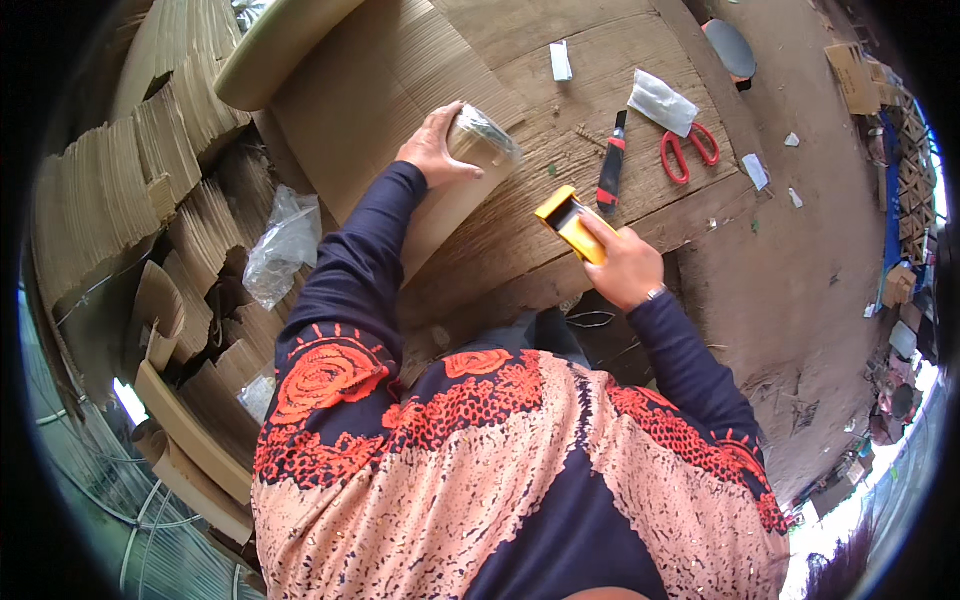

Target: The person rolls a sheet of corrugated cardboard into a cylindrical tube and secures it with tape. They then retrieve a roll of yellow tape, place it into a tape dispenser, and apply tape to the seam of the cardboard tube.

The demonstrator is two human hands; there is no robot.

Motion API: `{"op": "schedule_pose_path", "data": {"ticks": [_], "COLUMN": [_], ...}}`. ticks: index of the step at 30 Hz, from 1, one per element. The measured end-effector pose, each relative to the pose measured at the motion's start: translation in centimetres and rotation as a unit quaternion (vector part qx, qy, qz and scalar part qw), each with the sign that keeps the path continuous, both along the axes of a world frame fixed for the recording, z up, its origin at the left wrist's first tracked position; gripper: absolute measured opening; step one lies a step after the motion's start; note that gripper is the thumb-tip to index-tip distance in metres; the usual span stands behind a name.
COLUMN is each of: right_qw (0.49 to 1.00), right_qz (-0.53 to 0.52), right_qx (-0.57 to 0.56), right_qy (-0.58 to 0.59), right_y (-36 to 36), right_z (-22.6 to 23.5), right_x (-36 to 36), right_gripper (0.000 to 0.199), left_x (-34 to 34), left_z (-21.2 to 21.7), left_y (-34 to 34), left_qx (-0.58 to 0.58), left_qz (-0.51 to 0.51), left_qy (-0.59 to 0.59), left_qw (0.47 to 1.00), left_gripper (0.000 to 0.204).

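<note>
My left hand [440, 150] rests with fingers and thumb curved round the end of a brown cardboard package [462, 190]. Shiny clear film or tape covers the package's far end; its exact kind is hard to make out. To the right, my right hand [627, 268] grips a yellow hand tool [572, 222] with a dark opening in its head. This tool is held just off the near edge of the wooden table [520, 240]. A red and black utility knife [611, 165] lies beyond it, beside red-handled scissors [690, 152] partly covered by a white packet [663, 102].
A large flat cardboard sheet [375, 95] spreads over the table's left part, under a thick brown roll [275, 60]. Stacked corrugated cardboard [110, 200] and a clear plastic bag [283, 245] lie further left. A small white paper [561, 62] sits near the back. Scraps litter the floor at right.
</note>
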State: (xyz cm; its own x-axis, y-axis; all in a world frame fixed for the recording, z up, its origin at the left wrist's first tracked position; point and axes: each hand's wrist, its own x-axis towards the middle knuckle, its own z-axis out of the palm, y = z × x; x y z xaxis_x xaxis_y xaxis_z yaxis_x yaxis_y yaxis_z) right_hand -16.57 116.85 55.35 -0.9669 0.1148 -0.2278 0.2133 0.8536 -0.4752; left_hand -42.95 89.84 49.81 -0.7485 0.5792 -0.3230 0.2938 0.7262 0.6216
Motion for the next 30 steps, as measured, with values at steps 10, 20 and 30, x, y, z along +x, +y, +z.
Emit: {"op": "schedule_pose_path", "data": {"ticks": [10,20,30], "right_qw": [0.989,0.980,0.992], "right_qz": [0.026,0.012,0.114], "right_qx": [0.039,0.068,0.054], "right_qy": [-0.140,-0.186,0.011], "right_y": [-4.9,2.2,11.0], "right_z": [-3.1,6.0,4.7], "right_x": [-12.6,0.4,1.7], "right_gripper": [0.053,0.067,0.063], "left_x": [-6.2,11.3,22.7], "left_z": [-1.8,0.4,1.0], "left_y": [-3.6,-0.1,3.8], "left_qx": [0.114,-0.005,-0.104], "left_qz": [0.017,0.058,-0.011], "left_qy": [-0.216,0.140,0.136], "left_qw": [0.970,0.988,0.985], "left_gripper": [0.114,0.123,0.121]}}
